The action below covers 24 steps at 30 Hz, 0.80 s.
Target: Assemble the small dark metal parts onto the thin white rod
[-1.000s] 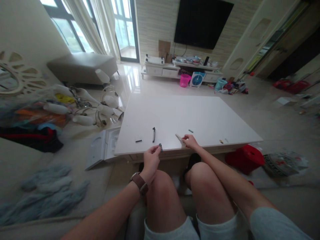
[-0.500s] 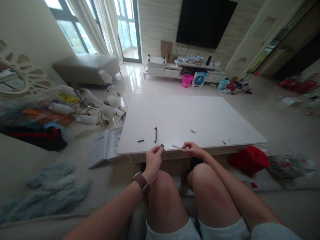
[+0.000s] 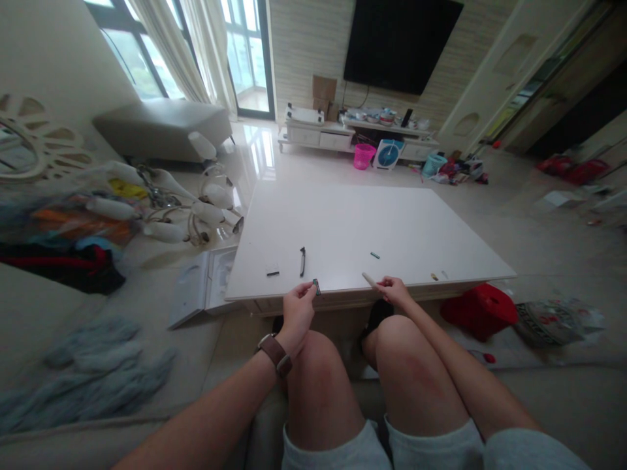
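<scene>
Pinched between the thumb and fingers of my left hand (image 3: pixel 298 312) is a small dark-green and black piece (image 3: pixel 316 286), held at the table's front edge; its exact kind is too small to tell. My right hand (image 3: pixel 393 289) is closed on a slim white stick (image 3: pixel 369 280), its free end pointing up and left over the table edge. On the white table (image 3: pixel 343 222) lies a dark razor-like handle (image 3: pixel 302 262), beyond my left hand. Left of it is a short dark strip (image 3: pixel 273 274). A small dark-green bar (image 3: pixel 375 255) lies beyond the white stick.
Small brownish bits (image 3: pixel 434 277) lie near the table's right front. A red stool or bin (image 3: pixel 480 312) and a printed plastic bag (image 3: pixel 553 322) stand on the floor to the right. An open white box (image 3: pixel 196 290) and a chandelier (image 3: pixel 196 209) are at the left.
My right hand has moved right, away from my left hand, and the white stick has tilted more steeply. My left hand keeps its pinch on the dark-green piece. The view has shifted slightly.
</scene>
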### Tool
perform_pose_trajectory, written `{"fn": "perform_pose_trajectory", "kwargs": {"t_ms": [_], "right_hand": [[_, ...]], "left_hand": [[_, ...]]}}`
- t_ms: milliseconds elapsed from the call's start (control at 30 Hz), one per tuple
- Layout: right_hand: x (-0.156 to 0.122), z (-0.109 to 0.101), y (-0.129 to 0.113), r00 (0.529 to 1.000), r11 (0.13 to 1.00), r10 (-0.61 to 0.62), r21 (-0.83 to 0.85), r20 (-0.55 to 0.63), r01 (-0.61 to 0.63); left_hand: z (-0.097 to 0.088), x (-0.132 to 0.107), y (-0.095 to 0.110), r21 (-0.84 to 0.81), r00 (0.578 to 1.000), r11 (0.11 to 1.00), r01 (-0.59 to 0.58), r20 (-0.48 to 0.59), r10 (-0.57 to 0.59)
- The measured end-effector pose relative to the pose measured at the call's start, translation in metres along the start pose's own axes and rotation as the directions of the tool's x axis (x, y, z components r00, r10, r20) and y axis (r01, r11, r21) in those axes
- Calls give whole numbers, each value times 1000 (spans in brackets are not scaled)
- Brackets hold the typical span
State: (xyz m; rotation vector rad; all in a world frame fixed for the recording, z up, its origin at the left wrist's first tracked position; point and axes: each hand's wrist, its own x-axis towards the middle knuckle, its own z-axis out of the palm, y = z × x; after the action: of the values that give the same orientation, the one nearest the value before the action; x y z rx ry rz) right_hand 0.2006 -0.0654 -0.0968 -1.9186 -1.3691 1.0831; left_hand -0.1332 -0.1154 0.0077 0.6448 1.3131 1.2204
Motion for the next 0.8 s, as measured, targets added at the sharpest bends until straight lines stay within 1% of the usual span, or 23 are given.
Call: {"fn": "perform_pose_trajectory", "kwargs": {"t_ms": [67,100,167,200,267,333,367,400,433,467,533,567,633,700,800], "right_hand": [[-4,5,-3,984,999,19,-32,176,-14],[-7,8,-4,963,999,29,-52,269,-15],[-13,15,-6,902,996,46,-90,430,-7],[-16,19,-6,871,995,49,-102,489,2],[-23,25,-9,830,994,38,-104,556,24],[-28,28,-14,817,996,9,-79,577,45],[-29,27,-18,818,997,-12,-56,575,54],[-29,25,-22,828,997,-41,-27,560,68],[-27,22,-27,854,996,-71,-4,516,85],[-25,18,-31,889,995,-98,10,447,104],[-16,9,-35,960,992,-123,-9,250,130],[-12,5,-36,980,991,-119,-34,161,126],[-3,-1,-32,994,991,-95,-87,44,98],[2,-2,-24,996,989,-83,-127,-14,81],[4,2,-14,991,981,-110,-170,-75,96]], "left_hand": [[0,-1,1,-1,1000,1000,10,2,-10],[0,-1,2,-3,1000,1000,18,5,-18],[1,-2,3,-5,999,1000,30,12,-30],[1,-2,3,-8,999,999,35,16,-35],[1,-2,3,-13,999,999,46,21,-45],[2,-2,2,-22,998,998,57,23,-57],[2,-2,2,-25,998,998,62,24,-61],[1,-2,2,-24,998,998,64,24,-63],[1,-2,1,-20,998,998,61,22,-61],[1,-2,1,-13,998,998,54,21,-54],[0,-2,1,1,999,999,38,19,-38],[0,-2,0,3,999,999,34,19,-34],[0,-1,0,-2,999,999,38,20,-38],[0,-1,0,-8,999,999,45,26,-44],[0,-1,1,-4,999,999,40,27,-39]]}}
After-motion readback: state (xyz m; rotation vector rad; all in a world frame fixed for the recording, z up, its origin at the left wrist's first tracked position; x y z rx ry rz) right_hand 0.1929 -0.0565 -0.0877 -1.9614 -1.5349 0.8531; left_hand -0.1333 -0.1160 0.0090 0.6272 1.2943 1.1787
